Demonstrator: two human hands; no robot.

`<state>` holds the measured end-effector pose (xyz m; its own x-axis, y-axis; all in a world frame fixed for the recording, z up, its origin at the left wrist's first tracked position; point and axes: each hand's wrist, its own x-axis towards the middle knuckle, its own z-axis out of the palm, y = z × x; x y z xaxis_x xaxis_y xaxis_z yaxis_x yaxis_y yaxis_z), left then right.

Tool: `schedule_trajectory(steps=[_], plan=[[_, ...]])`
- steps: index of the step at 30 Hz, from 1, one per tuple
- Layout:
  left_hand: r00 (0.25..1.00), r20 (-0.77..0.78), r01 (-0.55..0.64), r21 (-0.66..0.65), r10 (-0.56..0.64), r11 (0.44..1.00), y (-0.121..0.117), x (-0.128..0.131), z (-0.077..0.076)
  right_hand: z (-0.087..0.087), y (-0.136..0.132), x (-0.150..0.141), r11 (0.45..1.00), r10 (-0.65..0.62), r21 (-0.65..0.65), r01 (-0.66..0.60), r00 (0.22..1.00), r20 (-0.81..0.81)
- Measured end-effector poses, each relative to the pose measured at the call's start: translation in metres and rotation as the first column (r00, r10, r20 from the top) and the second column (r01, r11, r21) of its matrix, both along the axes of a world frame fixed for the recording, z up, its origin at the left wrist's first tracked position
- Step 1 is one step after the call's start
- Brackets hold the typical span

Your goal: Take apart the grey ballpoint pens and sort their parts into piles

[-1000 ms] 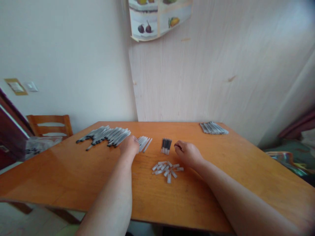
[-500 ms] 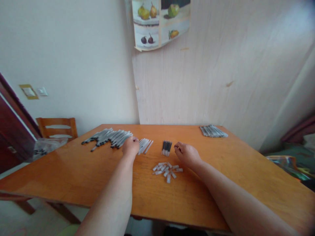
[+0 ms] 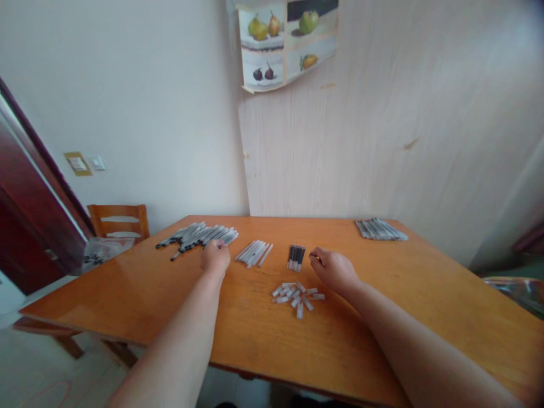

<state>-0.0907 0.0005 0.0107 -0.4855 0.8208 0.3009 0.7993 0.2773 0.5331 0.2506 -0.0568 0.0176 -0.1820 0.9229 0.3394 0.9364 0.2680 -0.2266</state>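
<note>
My left hand [image 3: 215, 259] is at the near right edge of a spread of clear pen barrels [image 3: 216, 233] with black ends. Its fingers are curled in, and whatever they grip is hidden behind the hand. Just right of it lies a row of slim white tubes [image 3: 255, 252]. My right hand [image 3: 335, 271] rests on its side, fingers pinched together, right of a small row of dark sticks with pale ends [image 3: 296, 258]. Anything in that pinch is too small to name. Clear caps [image 3: 297, 294] lie in a loose heap nearer to me, between my forearms.
A flat bundle of finished-looking pens [image 3: 379, 229] lies at the table's far right corner. The wooden table [image 3: 255, 340] ends at the wall behind. A chair [image 3: 119, 221] with a plastic bag [image 3: 106, 247] stands at the left, and a fruit picture [image 3: 289, 45] hangs above.
My left hand has moved left, away from the white tubes and to the black-ended barrels. My right hand stays beside the dark sticks. The view has turned slightly left.
</note>
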Motion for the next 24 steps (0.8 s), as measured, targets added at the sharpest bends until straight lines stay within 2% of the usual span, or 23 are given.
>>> schedule_trajectory(steps=[3,7,13,18,24], plan=[[0.997,0.034,-0.071,0.03,0.07,0.997,-0.011,-0.017,0.001,0.0,-0.001,-0.001,1.0,0.018,0.0,-0.018,1.0,-0.006],[0.993,-0.059,-0.106,-0.001,0.106,0.994,-0.018,-0.027,0.0,-0.001,0.001,-0.001,1.0,0.017,-0.026,-0.017,1.0,-0.016],[0.981,-0.126,-0.156,-0.033,0.151,0.987,-0.018,-0.024,-0.001,-0.003,0.002,-0.001,0.999,0.025,-0.031,-0.026,0.999,-0.023],[0.973,-0.113,-0.206,-0.05,0.199,0.977,-0.02,-0.018,0.003,-0.003,0.003,0.0,0.999,0.03,-0.037,-0.031,0.999,-0.035],[0.967,-0.122,-0.232,-0.052,0.225,0.971,-0.017,-0.021,0.0,-0.004,0.003,0.0,0.998,0.034,-0.046,-0.036,0.999,-0.04]])
